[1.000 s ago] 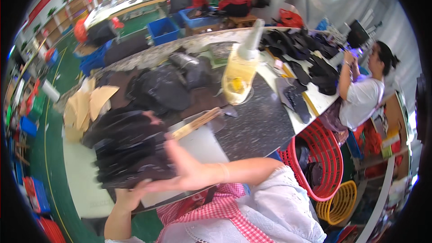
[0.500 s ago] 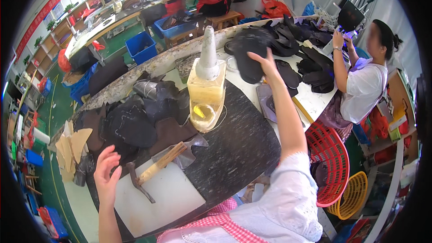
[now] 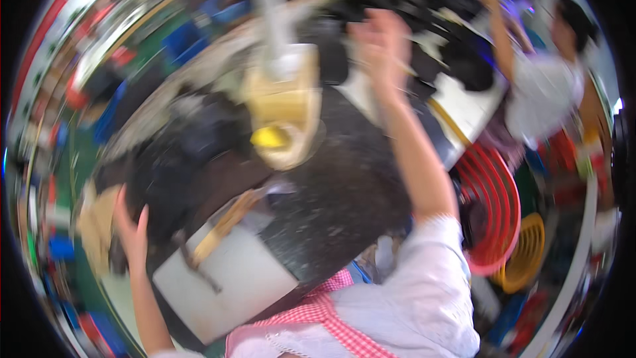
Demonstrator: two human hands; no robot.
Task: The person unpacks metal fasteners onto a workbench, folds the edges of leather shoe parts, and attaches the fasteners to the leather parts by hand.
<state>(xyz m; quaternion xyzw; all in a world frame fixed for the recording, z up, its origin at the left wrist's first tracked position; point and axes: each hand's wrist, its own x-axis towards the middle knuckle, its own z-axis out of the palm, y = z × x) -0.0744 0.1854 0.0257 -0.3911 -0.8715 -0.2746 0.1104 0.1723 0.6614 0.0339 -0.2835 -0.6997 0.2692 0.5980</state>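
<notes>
My left hand [image 3: 132, 229], thumb and fingers apart and holding nothing, hovers at the left end of the table beside the beige sheet pieces [image 3: 98, 224] and a heap of black and dark brown leather-like pieces [image 3: 159, 182]. My right hand [image 3: 384, 43] is raised over the far side of the table, smeared by motion, so its grip is unclear. Near it lie a dark flat piece [image 3: 331, 56] and a pile of black pieces [image 3: 467, 63]. Between my hands stands a cream-yellow holder [image 3: 281, 106] with a pale cone-shaped top and something yellow in its lower opening.
A white board [image 3: 228, 288] lies close to me, with a dark hammer-like tool [image 3: 197, 265] and a wooden stick [image 3: 225, 225] on it. Red [image 3: 493, 205] and yellow [image 3: 525, 252] baskets stand at the right. A co-worker [image 3: 546, 86] in white works at the far right.
The view has shifted and blurred. The dark piece my right hand held has left it; one now lies beside the holder. My left hand has moved left, toward the beige pieces.
</notes>
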